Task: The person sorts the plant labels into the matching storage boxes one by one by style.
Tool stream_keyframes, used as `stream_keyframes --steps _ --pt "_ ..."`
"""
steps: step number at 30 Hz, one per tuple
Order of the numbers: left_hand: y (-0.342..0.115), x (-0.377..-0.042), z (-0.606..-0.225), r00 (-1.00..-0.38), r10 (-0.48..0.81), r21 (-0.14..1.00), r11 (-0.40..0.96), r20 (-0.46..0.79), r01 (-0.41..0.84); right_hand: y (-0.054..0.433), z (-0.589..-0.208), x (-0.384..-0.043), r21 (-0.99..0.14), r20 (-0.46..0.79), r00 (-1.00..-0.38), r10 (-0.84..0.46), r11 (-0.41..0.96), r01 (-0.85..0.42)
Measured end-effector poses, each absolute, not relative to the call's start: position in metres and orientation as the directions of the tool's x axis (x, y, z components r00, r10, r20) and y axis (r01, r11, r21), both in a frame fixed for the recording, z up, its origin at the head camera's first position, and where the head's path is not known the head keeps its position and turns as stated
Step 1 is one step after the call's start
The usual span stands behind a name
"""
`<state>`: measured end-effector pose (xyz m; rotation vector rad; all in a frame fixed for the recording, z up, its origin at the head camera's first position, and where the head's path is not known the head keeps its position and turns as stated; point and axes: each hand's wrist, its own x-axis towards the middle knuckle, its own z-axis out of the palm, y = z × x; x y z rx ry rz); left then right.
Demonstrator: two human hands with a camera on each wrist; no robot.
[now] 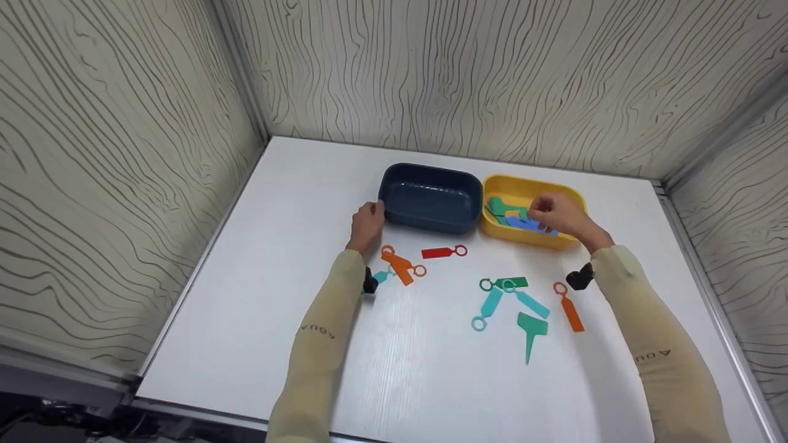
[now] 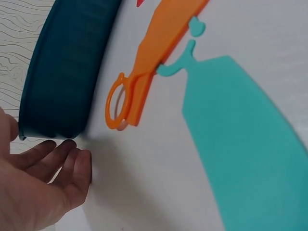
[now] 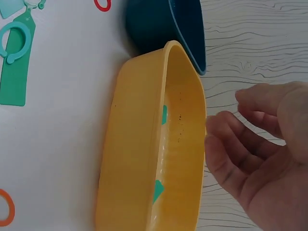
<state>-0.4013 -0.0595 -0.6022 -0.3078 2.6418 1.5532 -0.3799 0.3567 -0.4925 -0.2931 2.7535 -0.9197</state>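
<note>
At the left end of a dark blue bin (image 1: 431, 203), my left hand (image 1: 367, 223) holds the rim. In the left wrist view, the thumb of this left hand (image 2: 43, 187) is by the rim and the fingertips are against the outer end wall. My right hand (image 1: 560, 215) is above the yellow bin (image 1: 569, 195), fingers loosely bent, with nothing visible between them. The right wrist view shows a gap between its thumb and fingers. Inside the yellow bin lie green T-shaped plant labels (image 1: 496, 205) and blue pieces (image 1: 522, 223), partly hidden by the right hand.
Ringed tags lie on the white table (image 1: 406, 369): a red tag (image 1: 437, 253), overlapping orange tags (image 1: 400, 266), a dark green tag (image 1: 514, 282), turquoise tags (image 1: 491, 303) and another orange tag (image 1: 572, 314). Near them is a green T-shaped label (image 1: 533, 326). Patterned walls (image 1: 431, 80) enclose the table.
</note>
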Motion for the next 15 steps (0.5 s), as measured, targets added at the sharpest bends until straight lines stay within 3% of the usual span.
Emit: stream_keyframes --steps 10,15 --pt "-0.059 -0.401 -0.604 -0.982 -0.140 0.848 0.498 -0.127 -0.181 0.339 -0.492 -0.357 -0.491 -0.314 -0.865 -0.391 0.847 -0.205" --pt "-0.060 -0.401 -0.604 -0.981 -0.142 0.851 0.490 -0.135 -0.188 0.334 -0.497 -0.341 -0.445 -0.444 -0.804 -0.395 0.876 -0.185"
